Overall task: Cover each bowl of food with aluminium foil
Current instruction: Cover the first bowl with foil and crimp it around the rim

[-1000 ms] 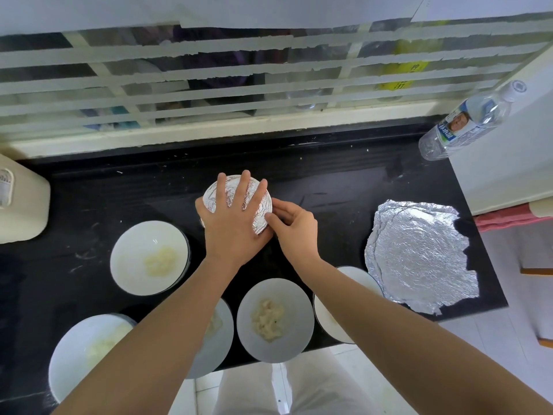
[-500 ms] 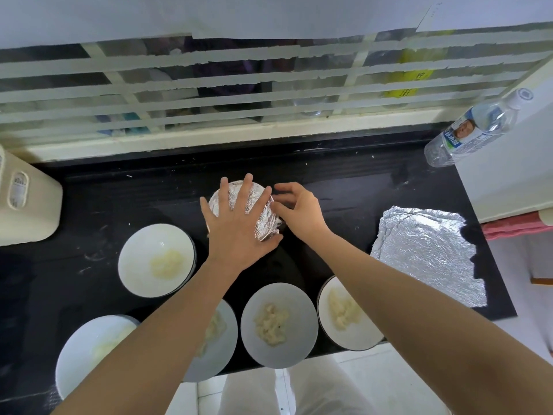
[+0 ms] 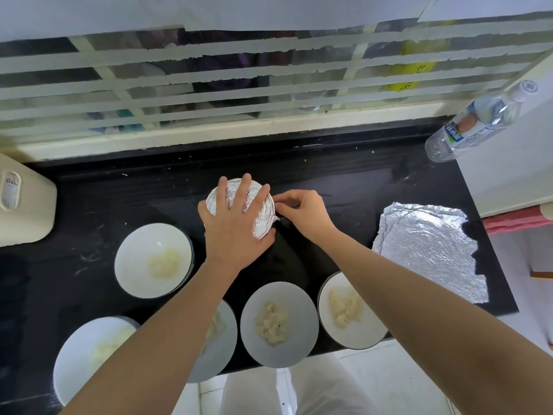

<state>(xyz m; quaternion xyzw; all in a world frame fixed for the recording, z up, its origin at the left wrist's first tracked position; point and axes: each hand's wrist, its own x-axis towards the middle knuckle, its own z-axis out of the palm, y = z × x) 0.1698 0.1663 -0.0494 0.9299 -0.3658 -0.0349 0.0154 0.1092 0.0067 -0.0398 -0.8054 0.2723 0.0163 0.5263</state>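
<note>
A foil-covered bowl stands in the middle of the black counter. My left hand lies flat on top of it with fingers spread, pressing the foil down. My right hand is at the bowl's right rim, its fingertips pinching the foil edge. Several uncovered white bowls with pale food sit nearer me: one at left, one at the front left, one partly under my left arm, one in the centre, one at right. Loose foil sheets lie stacked at right.
A plastic water bottle lies on the white ledge at the upper right. A cream appliance stands at the counter's left end. A barred window runs along the back. The counter's front edge passes just below the near bowls.
My right hand moved from the near side of the covered bowl round to its right rim. My left hand stays flat on the foil. The view shifted slightly.
</note>
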